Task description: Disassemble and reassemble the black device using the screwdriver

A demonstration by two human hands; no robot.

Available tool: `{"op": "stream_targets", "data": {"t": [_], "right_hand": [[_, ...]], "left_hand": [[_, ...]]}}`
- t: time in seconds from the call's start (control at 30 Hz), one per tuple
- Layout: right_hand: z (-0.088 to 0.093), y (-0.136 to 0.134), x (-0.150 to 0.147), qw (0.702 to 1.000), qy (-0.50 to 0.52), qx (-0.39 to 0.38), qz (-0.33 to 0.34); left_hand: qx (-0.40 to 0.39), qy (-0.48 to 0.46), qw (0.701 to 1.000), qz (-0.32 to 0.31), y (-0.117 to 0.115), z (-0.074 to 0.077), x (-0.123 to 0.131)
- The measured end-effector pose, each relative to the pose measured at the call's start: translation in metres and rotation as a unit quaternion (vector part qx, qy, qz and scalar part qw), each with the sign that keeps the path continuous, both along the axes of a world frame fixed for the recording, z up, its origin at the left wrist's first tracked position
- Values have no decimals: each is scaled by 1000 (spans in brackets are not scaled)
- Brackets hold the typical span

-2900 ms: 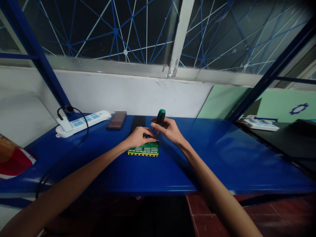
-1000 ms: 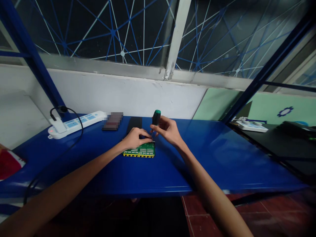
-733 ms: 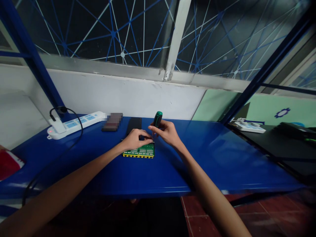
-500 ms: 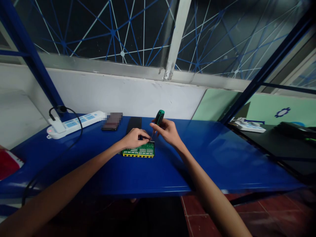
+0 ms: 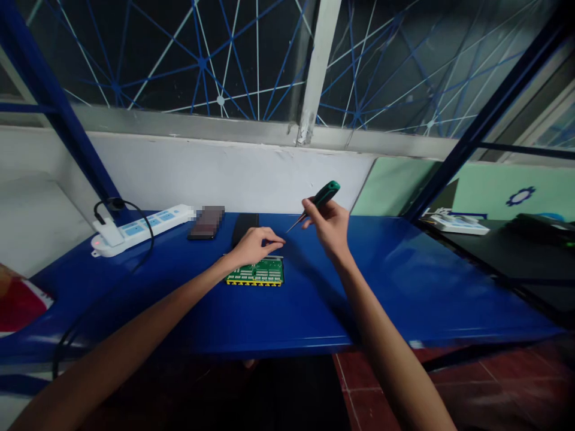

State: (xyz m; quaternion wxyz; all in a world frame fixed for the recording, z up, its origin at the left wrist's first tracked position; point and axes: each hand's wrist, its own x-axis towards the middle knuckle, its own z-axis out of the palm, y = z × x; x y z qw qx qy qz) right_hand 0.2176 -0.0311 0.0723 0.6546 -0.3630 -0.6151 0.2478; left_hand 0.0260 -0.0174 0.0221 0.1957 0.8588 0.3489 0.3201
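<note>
A green circuit board (image 5: 260, 272) with a row of yellow ports along its near edge lies on the blue table. Over its far edge is my left hand (image 5: 258, 245), thumb and fingertips pinched together; whatever is between them is too small to make out. My right hand (image 5: 332, 224) grips a screwdriver (image 5: 326, 193) with a green and black handle. Its thin shaft points down and left, the tip in the air to the right of my left fingertips, apart from the board. Behind my left hand lies a flat black piece (image 5: 245, 227), partly covered by that hand.
A white power strip (image 5: 148, 226) with a plugged-in black cable stands at the left back, beside a dark, pixelated phone (image 5: 206, 222). Red and white packaging (image 5: 22, 302) sits at the left edge. A white device (image 5: 462, 224) rests on a dark surface at the right.
My right hand has lifted the screwdriver off the board, up and to the right, and tilted it. My left hand's pinched fingertips have risen slightly and shifted right.
</note>
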Motion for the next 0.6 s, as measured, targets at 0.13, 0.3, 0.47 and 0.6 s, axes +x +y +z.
{"op": "stream_targets", "data": {"t": [0.13, 0.3, 0.47, 0.6], "right_hand": [[2, 4, 10, 999, 23, 21, -22], [-4, 0, 0, 1000, -20, -20, 13], [-11, -9, -15, 994, -70, -53, 62], [-13, -15, -23, 990, -88, -67, 90]], "left_hand": [[3, 90, 996, 27, 5, 4, 4], [25, 42, 999, 17, 2, 18, -16], [-21, 60, 998, -19, 4, 35, -46], [-102, 117, 983, -95, 4, 46, -58]]}}
